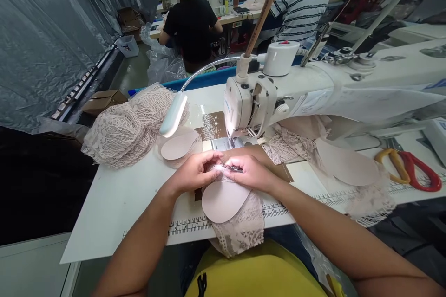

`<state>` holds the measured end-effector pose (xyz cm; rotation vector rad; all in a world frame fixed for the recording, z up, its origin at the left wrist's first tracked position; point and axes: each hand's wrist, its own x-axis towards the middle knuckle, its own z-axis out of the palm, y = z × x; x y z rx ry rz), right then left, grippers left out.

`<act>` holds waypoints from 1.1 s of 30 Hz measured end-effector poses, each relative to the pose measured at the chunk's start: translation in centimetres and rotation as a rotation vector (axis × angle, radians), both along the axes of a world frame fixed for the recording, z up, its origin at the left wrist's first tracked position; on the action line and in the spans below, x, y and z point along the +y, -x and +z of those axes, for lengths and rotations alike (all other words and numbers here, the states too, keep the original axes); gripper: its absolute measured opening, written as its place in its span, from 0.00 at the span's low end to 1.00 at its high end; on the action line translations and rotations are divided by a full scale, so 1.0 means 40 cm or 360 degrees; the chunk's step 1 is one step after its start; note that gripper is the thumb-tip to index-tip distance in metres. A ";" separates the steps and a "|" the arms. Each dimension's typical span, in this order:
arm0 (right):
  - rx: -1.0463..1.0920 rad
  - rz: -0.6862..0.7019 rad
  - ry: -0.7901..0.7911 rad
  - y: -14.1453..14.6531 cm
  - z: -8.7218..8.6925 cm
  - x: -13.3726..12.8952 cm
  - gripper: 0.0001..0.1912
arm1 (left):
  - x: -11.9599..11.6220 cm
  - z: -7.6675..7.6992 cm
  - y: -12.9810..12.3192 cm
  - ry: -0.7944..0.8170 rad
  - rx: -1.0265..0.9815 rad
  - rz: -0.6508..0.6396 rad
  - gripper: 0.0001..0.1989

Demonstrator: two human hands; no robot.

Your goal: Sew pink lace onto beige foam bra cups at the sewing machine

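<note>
In front of the sewing machine's needle, my left hand (pixel 197 172) pinches the upper edge of a beige lace piece (pixel 240 227) between thumb and fingers. A smooth oval bra cup pad (pixel 225 202) lies on that lace, just below my hands. My right hand (pixel 253 174) is closed on small dark metal thread snips (pixel 232 167), their tip pointing left toward the lace edge. The thumb of this hand also rests by the lace. The fingers partly hide the snips and the fabric edge. The sewing machine (pixel 244 102) stands right behind both hands, its needle area lit.
Stacked lace cups (pixel 121 132) and another oval pad (pixel 179 145) lie to the left, under a lamp (pixel 174 113). Rightward are more lace and a pad (pixel 348 162), then scissors (pixel 411 169) with yellow and red handles. A printed ruler (pixel 188 226) runs along the table's front edge. Two people sit beyond.
</note>
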<state>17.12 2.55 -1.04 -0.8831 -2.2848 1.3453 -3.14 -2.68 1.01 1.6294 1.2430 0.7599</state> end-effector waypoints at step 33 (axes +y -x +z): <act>0.0073 -0.0019 0.0027 -0.042 0.033 -0.001 0.08 | -0.030 -0.065 -0.055 0.0377 -0.0616 0.0389 0.12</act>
